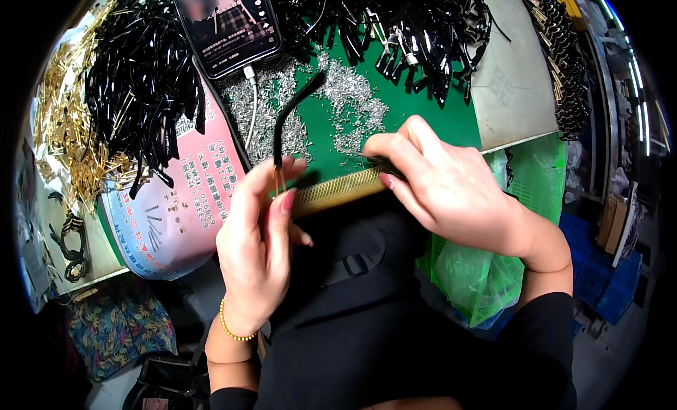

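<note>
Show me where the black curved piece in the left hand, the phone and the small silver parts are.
black curved piece (293, 110), head view, middle of its stem.
phone (227, 26), head view, centre of its screen.
small silver parts (352, 100), head view, middle of the heap.

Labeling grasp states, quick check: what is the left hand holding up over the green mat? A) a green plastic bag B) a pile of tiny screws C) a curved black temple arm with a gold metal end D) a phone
C: the left hand pinches a curved black temple arm by its gold end, while the phone lies on the table and the tiny screws stay scattered on the green mat.
</note>
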The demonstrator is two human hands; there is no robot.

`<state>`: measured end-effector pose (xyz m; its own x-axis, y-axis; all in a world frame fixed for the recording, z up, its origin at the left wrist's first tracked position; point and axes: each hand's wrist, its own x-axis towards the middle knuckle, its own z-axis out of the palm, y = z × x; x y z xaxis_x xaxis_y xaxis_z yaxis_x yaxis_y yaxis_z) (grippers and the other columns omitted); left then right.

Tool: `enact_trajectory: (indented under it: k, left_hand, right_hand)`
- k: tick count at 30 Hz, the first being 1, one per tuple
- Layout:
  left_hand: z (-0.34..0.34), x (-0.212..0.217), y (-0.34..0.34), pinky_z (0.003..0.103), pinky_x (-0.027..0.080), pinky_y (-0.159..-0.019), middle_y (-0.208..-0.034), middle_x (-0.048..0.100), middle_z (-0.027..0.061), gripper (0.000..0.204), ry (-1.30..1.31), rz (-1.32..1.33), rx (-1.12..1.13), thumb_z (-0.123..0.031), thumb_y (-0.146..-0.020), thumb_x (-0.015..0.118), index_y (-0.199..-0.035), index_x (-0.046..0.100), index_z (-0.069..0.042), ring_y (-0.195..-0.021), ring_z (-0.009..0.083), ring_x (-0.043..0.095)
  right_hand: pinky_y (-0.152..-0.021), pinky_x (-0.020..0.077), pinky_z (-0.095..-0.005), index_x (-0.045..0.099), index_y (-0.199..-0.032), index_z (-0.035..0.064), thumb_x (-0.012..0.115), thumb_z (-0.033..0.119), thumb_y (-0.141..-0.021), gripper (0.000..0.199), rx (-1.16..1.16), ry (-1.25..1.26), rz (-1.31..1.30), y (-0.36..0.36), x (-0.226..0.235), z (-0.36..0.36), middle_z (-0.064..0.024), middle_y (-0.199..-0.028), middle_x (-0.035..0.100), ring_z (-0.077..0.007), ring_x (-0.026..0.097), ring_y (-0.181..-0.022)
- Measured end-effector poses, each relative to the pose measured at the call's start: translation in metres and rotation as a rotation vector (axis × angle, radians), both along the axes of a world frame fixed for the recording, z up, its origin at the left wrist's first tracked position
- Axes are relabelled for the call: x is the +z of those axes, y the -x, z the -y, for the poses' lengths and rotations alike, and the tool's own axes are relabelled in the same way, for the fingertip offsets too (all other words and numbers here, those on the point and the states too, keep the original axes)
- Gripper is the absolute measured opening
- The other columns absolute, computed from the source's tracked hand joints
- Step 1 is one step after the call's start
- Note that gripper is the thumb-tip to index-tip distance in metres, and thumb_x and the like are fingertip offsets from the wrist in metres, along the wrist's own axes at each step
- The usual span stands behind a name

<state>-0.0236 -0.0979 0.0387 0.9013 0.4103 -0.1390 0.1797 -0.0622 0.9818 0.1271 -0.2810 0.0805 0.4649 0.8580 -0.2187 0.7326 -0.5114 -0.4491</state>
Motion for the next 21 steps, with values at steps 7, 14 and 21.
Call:
enact_trajectory:
  k: [7, 14, 21]
  left_hand:
    - [-0.002, -0.005, -0.012, 0.024, 0.055, -0.057, -0.123, 0.069, 0.0167, 0.031, 0.011, -0.047, -0.06, 0.0, -0.103, 0.048, -0.134, 0.044, 0.004, -0.067, 0.0111, 0.067]
    - [-0.005, -0.006, 0.006, 0.02, 0.052, -0.055, -0.13, 0.064, 0.0215, 0.029, 0.115, -0.039, -0.041, -0.005, -0.107, 0.042, -0.135, 0.04, 0.002, -0.066, 0.0083, 0.063]
    - [-0.006, -0.002, 0.009, 0.022, 0.053, -0.055, -0.122, 0.069, 0.0188, 0.028, 0.099, -0.098, -0.05, -0.005, -0.106, 0.044, -0.132, 0.042, 0.003, -0.061, 0.0085, 0.062]
  right_hand:
    - [-0.052, 0.0502, -0.037, 0.061, -0.131, 0.0256, 0.065, 0.014, -0.092, 0.041, 0.036, 0.023, 0.128, 0.002, -0.011, -0.003, -0.0073, -0.091, 0.051, -0.0242, 0.061, -0.064]
    - [-0.051, 0.0507, -0.0361, 0.063, -0.129, 0.0229, 0.066, 0.011, -0.088, 0.042, 0.078, 0.057, 0.12, -0.001, -0.009, -0.005, -0.0091, -0.09, 0.051, -0.0242, 0.062, -0.065]
    - [-0.052, 0.0508, -0.0359, 0.065, -0.127, 0.0257, 0.067, 0.008, -0.087, 0.044, 0.059, 0.002, 0.113, -0.001, -0.01, -0.005, -0.0066, -0.088, 0.05, -0.0231, 0.06, -0.06]
